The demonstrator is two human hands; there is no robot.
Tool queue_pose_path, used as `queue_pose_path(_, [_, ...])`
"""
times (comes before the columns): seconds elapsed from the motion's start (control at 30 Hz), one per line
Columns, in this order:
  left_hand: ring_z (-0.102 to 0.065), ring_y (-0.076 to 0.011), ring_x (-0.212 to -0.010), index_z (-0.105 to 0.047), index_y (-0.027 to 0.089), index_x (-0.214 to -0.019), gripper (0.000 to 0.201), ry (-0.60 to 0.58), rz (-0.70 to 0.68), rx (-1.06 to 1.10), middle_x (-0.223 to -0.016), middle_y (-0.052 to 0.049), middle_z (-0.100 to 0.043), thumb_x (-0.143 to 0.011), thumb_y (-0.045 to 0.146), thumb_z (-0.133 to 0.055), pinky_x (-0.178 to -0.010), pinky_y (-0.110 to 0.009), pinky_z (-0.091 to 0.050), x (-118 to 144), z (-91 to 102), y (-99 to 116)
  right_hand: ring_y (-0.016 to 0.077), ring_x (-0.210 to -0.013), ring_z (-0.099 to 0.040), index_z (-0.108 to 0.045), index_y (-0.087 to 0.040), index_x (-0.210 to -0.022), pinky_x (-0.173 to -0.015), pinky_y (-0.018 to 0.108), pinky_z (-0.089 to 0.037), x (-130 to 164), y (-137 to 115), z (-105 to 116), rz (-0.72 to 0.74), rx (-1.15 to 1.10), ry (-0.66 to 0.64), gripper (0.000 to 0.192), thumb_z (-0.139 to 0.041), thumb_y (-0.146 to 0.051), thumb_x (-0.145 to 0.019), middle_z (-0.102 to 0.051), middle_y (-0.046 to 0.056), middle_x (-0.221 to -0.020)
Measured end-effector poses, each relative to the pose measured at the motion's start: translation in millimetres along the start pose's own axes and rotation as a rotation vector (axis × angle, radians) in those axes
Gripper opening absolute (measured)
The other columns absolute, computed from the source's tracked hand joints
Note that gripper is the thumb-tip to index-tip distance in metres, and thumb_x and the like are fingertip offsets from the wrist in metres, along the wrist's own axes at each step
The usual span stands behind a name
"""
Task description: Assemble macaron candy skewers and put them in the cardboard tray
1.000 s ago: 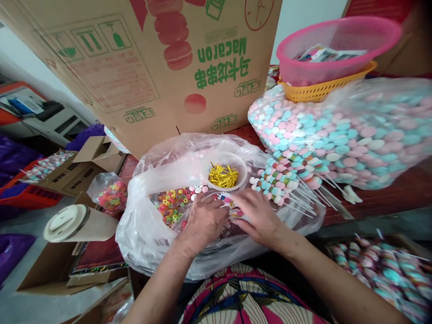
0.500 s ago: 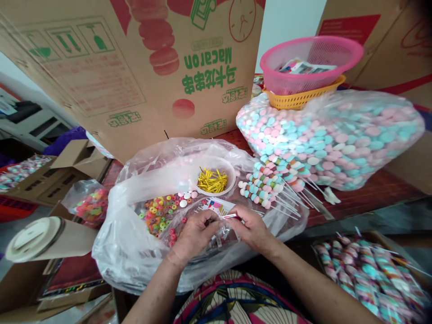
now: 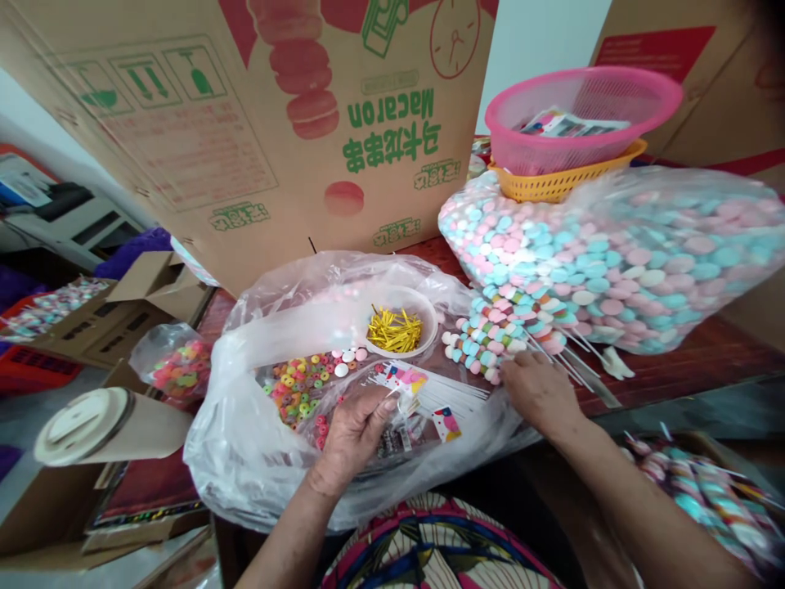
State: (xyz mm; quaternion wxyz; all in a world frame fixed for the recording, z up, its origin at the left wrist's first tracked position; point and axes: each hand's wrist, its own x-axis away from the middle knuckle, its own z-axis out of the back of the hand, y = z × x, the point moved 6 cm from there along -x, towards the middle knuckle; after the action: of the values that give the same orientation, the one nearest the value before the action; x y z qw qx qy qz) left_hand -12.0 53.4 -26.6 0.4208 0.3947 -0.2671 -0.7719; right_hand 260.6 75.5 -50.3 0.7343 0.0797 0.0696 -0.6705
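Note:
My left hand (image 3: 359, 421) pinches a small clear plastic bag (image 3: 423, 421) with a colourful printed top, held over the plastic-lined work area. Under it lie white sticks (image 3: 457, 393). Off to the right, my right hand (image 3: 543, 393) has its fingers curled at the sticks of the marshmallow skewers (image 3: 484, 335), which are strung with pink, blue and white discs and lie in a pile. Its fingertips are partly hidden among them. Yellow twist ties (image 3: 394, 330) fill a round white tub beyond my left hand. Ring-shaped candies (image 3: 298, 384) lie to its left.
A large bag of marshmallows (image 3: 601, 254) carries a yellow basket (image 3: 552, 184) and a pink basket (image 3: 582, 119). The tall Macaron carton (image 3: 294, 164) stands behind. A lidded paper cup (image 3: 141, 425) and a candy bag (image 3: 177, 368) are at left; wrapped skewers (image 3: 705, 491) sit lower right.
My right hand has left the middle and moved right to the skewer pile. My left hand stays near the middle with the clear bag. The whole view has shifted slightly.

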Motion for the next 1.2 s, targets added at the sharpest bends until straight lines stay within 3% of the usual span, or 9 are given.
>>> queue_pose_path(0.07, [-0.066, -0.0176, -0.088, -0.068, 0.022, -0.097, 0.024, 0.010, -0.074, -0.035, -0.091, -0.006, -0.073, -0.094, 0.031, -0.047, -0.084, -0.032, -0.050, 1, 7.5, 4, 0.0273, -0.084, -0.059, -0.066, -0.014, -0.079, -0.067, 0.036, -0.042, 3, 11, -13, 0.028, 0.057, -0.064, 0.021, -0.046, -0.008, -0.083, -0.066, 0.014, -0.085])
queue_pose_path(0.13, [-0.067, -0.0186, -0.091, -0.068, 0.022, -0.100, 0.025, 0.003, -0.097, -0.089, -0.095, -0.007, -0.073, -0.095, 0.032, -0.046, -0.086, -0.035, -0.049, 2, 13.1, 6, 0.0246, -0.081, -0.060, -0.064, -0.015, -0.080, -0.069, 0.035, -0.045, 6, 18, -12, 0.037, -0.039, -0.002, 0.023, -0.043, -0.008, -0.085, -0.065, 0.012, -0.082])
queue_pose_path(0.3, [-0.066, -0.0188, -0.088, -0.068, 0.023, -0.104, 0.026, -0.072, -0.131, -0.173, -0.096, -0.007, -0.073, -0.095, 0.032, -0.046, -0.086, -0.036, -0.046, 0, 20.3, 10, 0.0206, -0.084, -0.063, -0.060, -0.019, -0.098, -0.073, 0.031, -0.051, 19, 12, 46, 0.287, -0.460, 0.353, 0.017, -0.045, -0.019, -0.090, -0.066, 0.009, -0.089])
queue_pose_path(0.47, [-0.065, -0.0193, -0.086, -0.069, 0.022, -0.098, 0.025, -0.092, -0.157, -0.173, -0.093, -0.006, -0.073, -0.095, 0.030, -0.045, -0.085, -0.036, -0.044, -5, 22.8, 17, 0.0217, -0.083, -0.064, -0.061, -0.021, -0.104, -0.072, 0.033, -0.051, 34, -12, 87, 0.532, -0.253, 0.473, 0.026, -0.045, -0.010, -0.086, -0.069, 0.009, -0.092])
queue_pose_path(0.6, [-0.063, -0.0180, -0.081, -0.067, 0.020, -0.089, 0.029, -0.090, -0.105, -0.208, -0.084, -0.005, -0.071, -0.097, 0.031, -0.042, -0.082, -0.034, -0.043, -3, 23.8, 16, 0.0212, -0.078, -0.063, -0.065, -0.023, -0.101, -0.071, 0.035, -0.049, 39, -14, 86, 0.594, -0.263, 0.421, 0.031, -0.043, -0.009, -0.084, -0.070, 0.008, -0.089])
queue_pose_path(0.73, [-0.057, -0.0155, -0.069, -0.063, 0.019, -0.077, 0.033, -0.212, -0.083, -0.292, -0.067, -0.001, -0.061, -0.097, 0.029, -0.039, -0.075, -0.032, -0.041, -3, 16.0, 24, 0.0197, -0.077, -0.063, -0.067, -0.024, -0.098, -0.070, 0.034, -0.048, 37, -14, 79, 0.591, -0.288, 0.308, 0.032, -0.043, -0.009, -0.084, -0.070, 0.007, -0.088])
queue_pose_path(0.87, [-0.053, -0.0149, -0.065, -0.059, 0.018, -0.072, 0.033, -0.277, -0.135, -0.344, -0.064, -0.001, -0.058, -0.097, 0.026, -0.039, -0.072, -0.031, -0.038, -8, 9.8, 33, 0.0187, -0.079, -0.063, -0.065, -0.020, -0.096, -0.070, 0.031, -0.049, 33, -17, 80, 0.636, -0.271, 0.317, 0.028, -0.042, -0.008, -0.085, -0.069, 0.008, -0.088])
queue_pose_path(1.0, [-0.057, -0.0152, -0.068, -0.062, 0.018, -0.077, 0.032, -0.252, -0.091, -0.336, -0.066, -0.002, -0.061, -0.097, 0.028, -0.039, -0.074, -0.031, -0.040, -8, 13.9, 23, 0.0184, -0.084, -0.063, -0.064, -0.020, -0.100, -0.073, 0.030, -0.050, 31, -10, 80, 0.661, -0.338, 0.323, 0.025, -0.046, -0.011, -0.086, -0.069, 0.009, -0.090])
queue_pose_path(1.2, [-0.058, -0.0146, -0.070, -0.062, 0.019, -0.085, 0.029, -0.278, -0.185, -0.232, -0.071, 0.000, -0.063, -0.098, 0.031, -0.039, -0.073, -0.031, -0.042, -7, 14.2, 26, 0.0175, -0.080, -0.062, -0.063, -0.019, -0.097, -0.069, 0.029, -0.049, 30, -10, 85, 0.684, -0.370, 0.255, 0.023, -0.044, -0.009, -0.088, -0.067, 0.008, -0.088])
